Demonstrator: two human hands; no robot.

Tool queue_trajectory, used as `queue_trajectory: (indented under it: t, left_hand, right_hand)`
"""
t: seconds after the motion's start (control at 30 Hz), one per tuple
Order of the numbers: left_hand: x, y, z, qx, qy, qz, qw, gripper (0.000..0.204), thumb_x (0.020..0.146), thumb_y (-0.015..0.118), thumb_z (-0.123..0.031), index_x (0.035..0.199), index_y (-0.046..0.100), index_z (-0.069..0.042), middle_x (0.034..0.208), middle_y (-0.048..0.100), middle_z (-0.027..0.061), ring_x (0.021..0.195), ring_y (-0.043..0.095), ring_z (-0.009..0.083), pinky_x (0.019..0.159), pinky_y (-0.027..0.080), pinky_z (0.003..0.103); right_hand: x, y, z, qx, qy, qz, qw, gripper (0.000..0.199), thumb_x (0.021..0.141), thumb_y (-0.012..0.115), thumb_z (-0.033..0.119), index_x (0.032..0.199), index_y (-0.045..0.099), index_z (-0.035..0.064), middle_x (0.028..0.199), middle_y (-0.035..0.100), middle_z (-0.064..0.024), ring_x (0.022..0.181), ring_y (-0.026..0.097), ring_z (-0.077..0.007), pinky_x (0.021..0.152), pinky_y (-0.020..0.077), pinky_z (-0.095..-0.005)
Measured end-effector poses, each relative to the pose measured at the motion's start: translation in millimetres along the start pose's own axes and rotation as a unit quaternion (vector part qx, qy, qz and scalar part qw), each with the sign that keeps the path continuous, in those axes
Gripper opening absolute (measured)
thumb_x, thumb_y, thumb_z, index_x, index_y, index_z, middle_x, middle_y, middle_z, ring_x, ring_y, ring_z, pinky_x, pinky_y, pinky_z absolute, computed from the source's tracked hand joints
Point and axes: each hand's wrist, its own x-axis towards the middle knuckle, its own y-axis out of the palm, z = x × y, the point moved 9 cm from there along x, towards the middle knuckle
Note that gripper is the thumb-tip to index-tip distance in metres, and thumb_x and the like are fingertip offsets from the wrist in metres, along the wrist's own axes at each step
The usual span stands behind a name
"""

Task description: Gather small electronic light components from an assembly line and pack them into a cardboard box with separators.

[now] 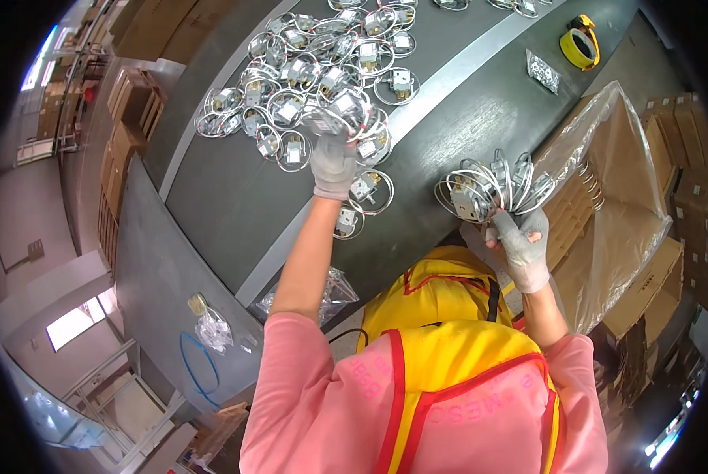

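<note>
Right hand [523,251], gloved, clamped on a bundle [488,189] of coiled-wire units at near edge of dark surface [235,197], beside a bag-lined carton [622,205]. Left hand [334,166], gloved, reaches further out, fingers closed on one unit [339,113] at the edge of a pile [306,71] of like units. Beyond, top right: yellow tape roll [580,43], small packet [542,71]
</note>
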Motion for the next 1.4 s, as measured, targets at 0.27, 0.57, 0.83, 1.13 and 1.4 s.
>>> queue_trajectory:
  t: [0.27,0.57,0.83,1.13,1.4]
  left_hand:
    - [25,13,-22,-0.048,0.208,0.248,0.945,0.034,0.065,0.063,-0.007,0.100,0.064,-0.007,0.092,0.062,0.0131,0.086,0.058,0.0357,0.075,0.050,0.044]
    - [18,27,1,-0.081,0.310,0.339,0.884,0.041,0.064,0.067,-0.007,0.105,0.063,-0.010,0.100,0.062,0.0071,0.095,0.056,0.0296,0.085,0.047,0.040]
    - [11,29,-6,-0.070,0.312,0.357,0.878,0.043,0.064,0.069,-0.007,0.107,0.064,-0.012,0.109,0.062,0.0083,0.099,0.059,0.0310,0.086,0.049,0.042]
    - [48,66,-13,-0.167,-0.071,0.324,0.929,0.034,0.070,0.070,-0.005,0.102,0.063,-0.003,0.082,0.062,0.0108,0.068,0.057,0.0246,0.065,0.047,0.033]
    - [64,75,-108,-0.400,-0.265,0.281,0.831,0.026,0.080,0.060,0.012,0.104,0.057,0.004,0.095,0.061,0.0077,0.086,0.058,0.0120,0.076,0.050,0.023]
  right_hand:
    - [-4,-6,-10,-0.017,0.014,-0.048,0.999,0.014,0.085,0.056,0.005,0.097,0.056,-0.0020,0.067,0.056,-0.0030,0.051,0.053,-0.0089,0.045,0.0390,-0.0214]
    - [-17,-2,-11,-0.025,0.015,-0.124,0.992,0.015,0.084,0.056,0.003,0.098,0.055,-0.0020,0.075,0.057,-0.0049,0.053,0.054,-0.0100,0.048,0.0433,-0.0220]
    - [-23,-6,-5,0.005,0.004,-0.125,0.992,0.016,0.084,0.055,0.002,0.098,0.054,-0.0031,0.077,0.058,-0.0060,0.057,0.056,-0.0116,0.053,0.0455,-0.0224]
    - [-32,-36,17,-0.035,-0.085,-0.167,0.982,0.027,0.081,0.052,-0.001,0.108,0.058,-0.0030,0.084,0.062,-0.0040,0.069,0.062,-0.0116,0.062,0.0503,-0.0244]
    - [-65,-135,54,-0.289,-0.367,-0.280,0.839,0.026,0.075,0.061,-0.008,0.097,0.056,0.0033,0.093,0.062,-0.0081,0.083,0.058,-0.0174,0.073,0.0463,-0.0301]
